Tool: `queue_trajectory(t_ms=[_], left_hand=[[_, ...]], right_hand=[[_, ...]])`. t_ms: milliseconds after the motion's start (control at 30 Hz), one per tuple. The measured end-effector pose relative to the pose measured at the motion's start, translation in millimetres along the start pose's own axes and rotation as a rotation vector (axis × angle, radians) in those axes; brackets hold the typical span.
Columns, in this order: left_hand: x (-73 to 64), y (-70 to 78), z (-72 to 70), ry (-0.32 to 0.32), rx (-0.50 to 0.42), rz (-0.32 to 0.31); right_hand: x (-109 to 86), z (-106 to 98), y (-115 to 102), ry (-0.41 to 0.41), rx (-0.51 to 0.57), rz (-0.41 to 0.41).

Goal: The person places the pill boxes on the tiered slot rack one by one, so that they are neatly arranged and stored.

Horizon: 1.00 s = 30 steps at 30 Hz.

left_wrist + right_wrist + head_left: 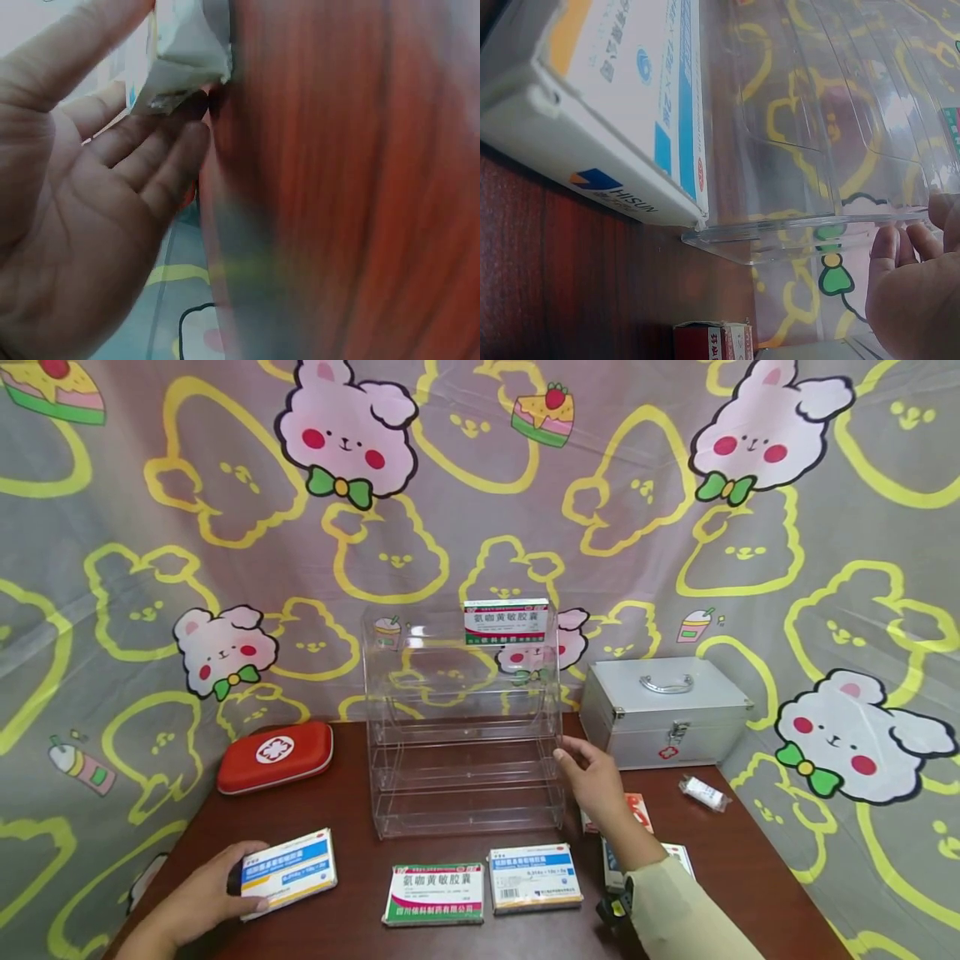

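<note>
My left hand [202, 893] grips a blue-and-white medicine box [288, 870] at its left end, at the table's front left. In the left wrist view the box's end [184, 67] sits between thumb and fingers, close over the wood. With thumb and fingertips, my right hand [596, 781] pinches the right side edge of a clear tiered display rack [468, 818]. The right wrist view shows the thumb on one face of that edge and the fingers [885, 247] on the other. A green-and-white medicine box [506, 623] stands on the rack's top tier, at the right.
Before the rack lie another green-and-white box [435, 895] and another blue-and-white box [536, 878]. A red zip case [277, 758] lies left, a silver case [667, 718] back right, near a small white wrapped item [705, 793]. My right forearm partly covers a red-and-white box [637, 810].
</note>
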<state>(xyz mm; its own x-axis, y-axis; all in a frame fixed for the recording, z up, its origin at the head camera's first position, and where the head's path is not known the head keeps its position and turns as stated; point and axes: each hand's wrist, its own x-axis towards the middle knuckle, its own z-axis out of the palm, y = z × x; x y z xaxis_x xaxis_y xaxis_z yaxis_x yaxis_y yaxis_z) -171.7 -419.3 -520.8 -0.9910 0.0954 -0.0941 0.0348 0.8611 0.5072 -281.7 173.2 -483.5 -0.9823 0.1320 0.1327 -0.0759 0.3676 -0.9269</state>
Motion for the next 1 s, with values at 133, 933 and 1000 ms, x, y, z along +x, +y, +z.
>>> queue_trajectory(t_ms=[133, 933, 1000], left_hand=[[2.1, 4.6, 3.1, 0.072, -0.068, -0.009], [26.6, 48.1, -41.0, 0.353, -0.601, 0.145], [33.5, 63.8, -52.9, 0.371, -0.666, 0.213]], right_hand=[[0.7, 1.1, 0.3, 0.004, 0.003, -0.005], [-0.9, 1.3, -1.3, 0.013, 0.001, -0.025], [-1.3, 1.1, -1.5, 0.017, 0.009, -0.024]])
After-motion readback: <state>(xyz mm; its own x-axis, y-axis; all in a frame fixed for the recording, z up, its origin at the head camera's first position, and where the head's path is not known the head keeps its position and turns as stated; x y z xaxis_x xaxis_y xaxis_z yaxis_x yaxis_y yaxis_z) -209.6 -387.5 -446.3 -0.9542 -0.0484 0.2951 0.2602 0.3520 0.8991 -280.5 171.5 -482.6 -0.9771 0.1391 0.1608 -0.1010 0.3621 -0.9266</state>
